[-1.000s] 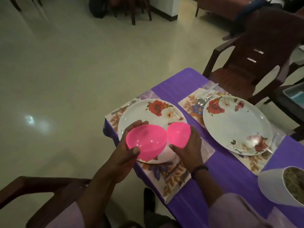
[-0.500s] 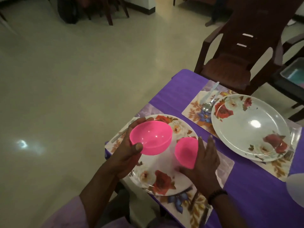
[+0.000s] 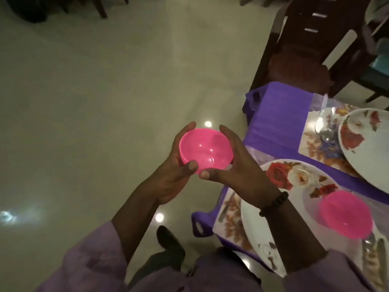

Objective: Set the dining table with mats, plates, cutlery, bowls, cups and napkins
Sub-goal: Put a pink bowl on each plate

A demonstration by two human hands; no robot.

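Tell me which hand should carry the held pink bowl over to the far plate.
The right hand, probably. Both hands cup the held pink bowl out over the floor, but the far plate lies off to the right, so the left hand would have to cross over the near plate.

Floor: pale, glossy tile, dimly lit, with small bright light reflections. Chair: dark brown, slatted back, standing at the far end of the counter, which is covered in purple cloth. Dark furniture legs at the top left edge; details too dim to tell.
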